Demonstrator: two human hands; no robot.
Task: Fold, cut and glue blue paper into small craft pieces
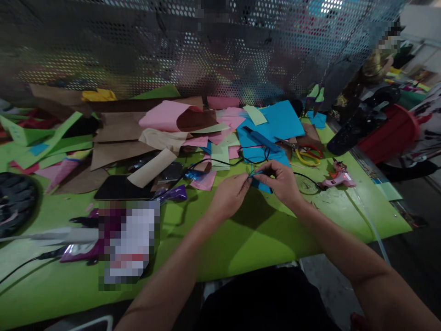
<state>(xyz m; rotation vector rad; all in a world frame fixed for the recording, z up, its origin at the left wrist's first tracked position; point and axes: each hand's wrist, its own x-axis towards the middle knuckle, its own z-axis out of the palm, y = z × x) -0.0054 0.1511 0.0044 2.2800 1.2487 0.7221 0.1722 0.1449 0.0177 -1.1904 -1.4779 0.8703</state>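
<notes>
My left hand [230,194] and my right hand [281,183] meet over the green table [234,248], fingers closed in a pinch. Between their fingertips is a small blue piece [254,174] with thin greenish strands; its exact kind is too small to make out. Just beyond the hands lie blue sheets [280,120] and a black cable [220,162]. Scissors [308,155] with yellow and red handles rest behind my right hand. To its right, a pink glue gun [339,180] lies on the table, a cable at its left end.
Brown, pink and green sheets [168,116] pile up along the back, before a perforated metal panel [193,55]. A black phone-like slab [120,187] and a purple wrapper [175,193] lie left. At right stand a dark bottle [354,126] and a red bucket [392,131].
</notes>
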